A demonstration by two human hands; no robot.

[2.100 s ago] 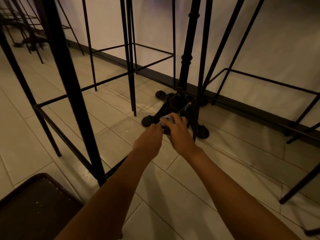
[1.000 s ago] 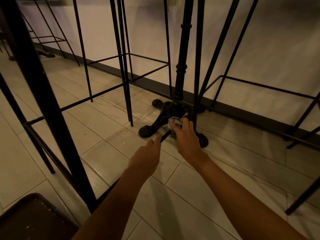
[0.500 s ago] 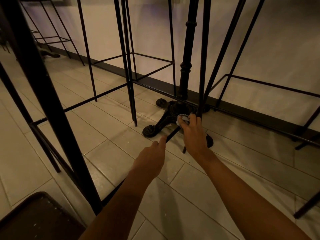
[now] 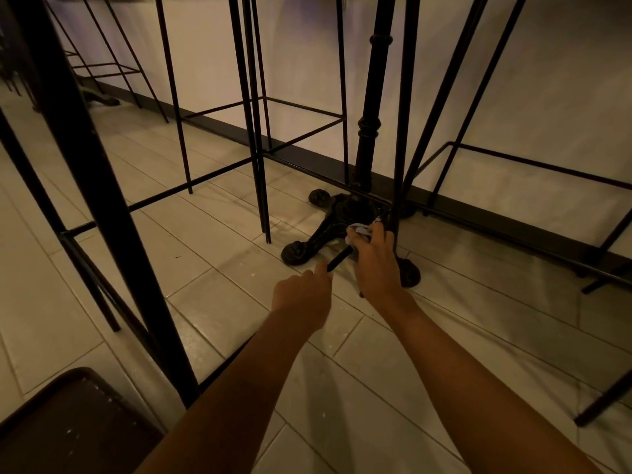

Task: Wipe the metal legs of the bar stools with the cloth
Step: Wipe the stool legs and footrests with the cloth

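— What is the right hand (image 4: 376, 265) doing down by the tiled floor (image 4: 212, 285)?

— Its fingers (image 4: 378, 234) are closing round a pale cloth (image 4: 359, 231), pressing it against the stool's low crossbar (image 4: 339, 257) where that bar is meeting a thin upright stool leg (image 4: 400, 131) (the cloth is bunching just above the knuckles).

— And the left hand (image 4: 302, 297)?

— It is curling around the same crossbar nearer the camera, thumb on top; the grip itself is hiding under the knuckles, so how tightly it is closing is not showing. An ornate table base (image 4: 328, 230) is sitting just beyond both sets of fingers.
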